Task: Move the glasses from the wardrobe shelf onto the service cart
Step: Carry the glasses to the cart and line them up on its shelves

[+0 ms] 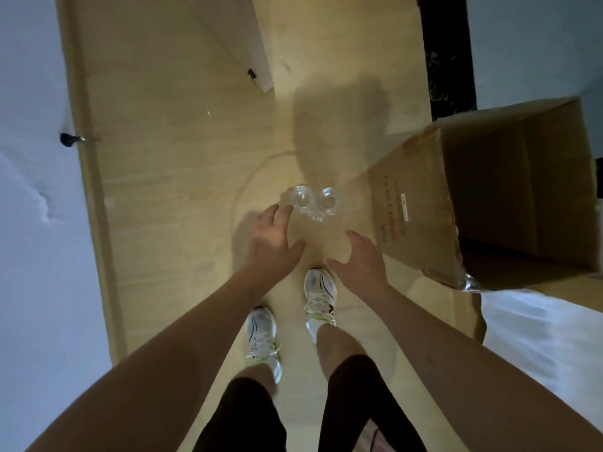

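Observation:
Two clear glasses stand side by side on the wooden floor ahead of my feet, the left glass [301,201] and the right glass [328,201], seen from above. My left hand [272,238] reaches down with fingers spread, its fingertips just left of the left glass, touching or nearly touching its rim. My right hand [360,261] hovers lower and to the right, open and empty, a short way from the right glass. Neither a wardrobe shelf nor a service cart is in view.
An open cardboard box [489,197] lies on its side to the right, its flap [408,210] close to the glasses. A white wall [29,190] with a black doorstop [67,139] runs along the left. My white shoes [321,298] stand just behind the hands.

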{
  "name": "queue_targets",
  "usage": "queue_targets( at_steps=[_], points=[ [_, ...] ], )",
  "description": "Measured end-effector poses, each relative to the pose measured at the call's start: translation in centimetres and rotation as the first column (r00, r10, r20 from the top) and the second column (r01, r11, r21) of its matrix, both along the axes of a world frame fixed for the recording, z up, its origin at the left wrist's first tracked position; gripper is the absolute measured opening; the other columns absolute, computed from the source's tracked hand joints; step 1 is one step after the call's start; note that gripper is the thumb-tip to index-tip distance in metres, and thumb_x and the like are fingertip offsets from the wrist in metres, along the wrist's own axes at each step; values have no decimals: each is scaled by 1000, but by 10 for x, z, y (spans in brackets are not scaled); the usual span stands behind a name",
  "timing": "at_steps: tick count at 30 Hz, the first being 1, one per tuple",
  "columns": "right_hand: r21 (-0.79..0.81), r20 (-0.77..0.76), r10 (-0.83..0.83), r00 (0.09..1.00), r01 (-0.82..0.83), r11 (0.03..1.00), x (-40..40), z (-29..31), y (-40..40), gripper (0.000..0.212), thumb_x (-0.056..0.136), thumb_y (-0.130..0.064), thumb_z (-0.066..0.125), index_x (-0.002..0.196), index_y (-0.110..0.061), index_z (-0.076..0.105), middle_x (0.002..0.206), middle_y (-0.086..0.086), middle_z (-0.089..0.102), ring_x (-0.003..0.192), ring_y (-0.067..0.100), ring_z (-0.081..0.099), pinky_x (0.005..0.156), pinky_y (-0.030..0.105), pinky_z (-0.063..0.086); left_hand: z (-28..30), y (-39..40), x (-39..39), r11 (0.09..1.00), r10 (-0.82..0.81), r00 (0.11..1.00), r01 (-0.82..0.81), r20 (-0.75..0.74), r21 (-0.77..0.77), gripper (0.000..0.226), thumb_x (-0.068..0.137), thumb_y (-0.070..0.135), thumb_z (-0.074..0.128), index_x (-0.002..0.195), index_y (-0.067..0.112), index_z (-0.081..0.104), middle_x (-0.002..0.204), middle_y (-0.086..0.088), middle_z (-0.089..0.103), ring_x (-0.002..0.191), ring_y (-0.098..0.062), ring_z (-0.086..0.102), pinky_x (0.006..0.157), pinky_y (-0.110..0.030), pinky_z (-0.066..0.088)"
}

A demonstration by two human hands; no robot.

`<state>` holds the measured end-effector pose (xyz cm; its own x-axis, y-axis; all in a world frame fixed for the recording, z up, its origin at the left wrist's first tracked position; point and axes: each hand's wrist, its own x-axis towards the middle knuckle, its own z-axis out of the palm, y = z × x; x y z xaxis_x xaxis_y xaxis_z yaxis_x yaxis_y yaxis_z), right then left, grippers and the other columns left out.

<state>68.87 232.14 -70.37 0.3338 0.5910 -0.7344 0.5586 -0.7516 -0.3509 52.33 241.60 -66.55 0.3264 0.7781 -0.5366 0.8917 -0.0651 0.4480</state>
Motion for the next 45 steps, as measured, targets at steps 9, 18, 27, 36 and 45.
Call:
queue_targets(
  at_steps=[9,18,27,36,45],
  points=[
    [-8,10,-89,996,89,996,-1,-144,-1,82,86,-49,74,153,-19,37,153,6,44,141,28,39,111,40,36,-163,-7,-5,998,-62,998,61,-32,-26,75,90,40,68,153,18,37,161,-15,30,146,-33,26,118,-42,25],
    [21,-14,-209,978,209,978,-8,-294,-3,80,85,-51,72,151,-22,39,149,5,48,138,26,43,107,38,38,-301,-3,0,998,28,998,-31,47,48,82,81,29,79,151,11,40,157,-24,32,144,-40,31,115,-43,28],
    [117,-215,-489,845,520,846,-23,-388,21,69,79,-43,81,141,-30,53,130,-1,60,118,18,59,97,35,50,-390,57,-1,990,-65,996,58,54,129,126,59,34,94,157,23,16,164,-11,14,149,-29,15,117,-41,28],
    [17,-631,-611,478,795,606,-19,-397,37,1,92,-21,74,92,-21,75,83,-1,64,81,17,60,73,32,55,-419,74,6,998,-44,960,27,276,64,131,50,29,99,157,13,25,154,-7,40,145,-26,30,115,-40,31],
    [-38,-562,-727,394,866,499,-13,-400,37,15,96,-24,70,92,-12,64,88,8,64,84,20,63,75,38,60,-423,69,14,993,113,932,-118,345,-5,98,52,22,91,137,28,43,128,6,58,115,-22,58,93,-45,51]
  ],
)
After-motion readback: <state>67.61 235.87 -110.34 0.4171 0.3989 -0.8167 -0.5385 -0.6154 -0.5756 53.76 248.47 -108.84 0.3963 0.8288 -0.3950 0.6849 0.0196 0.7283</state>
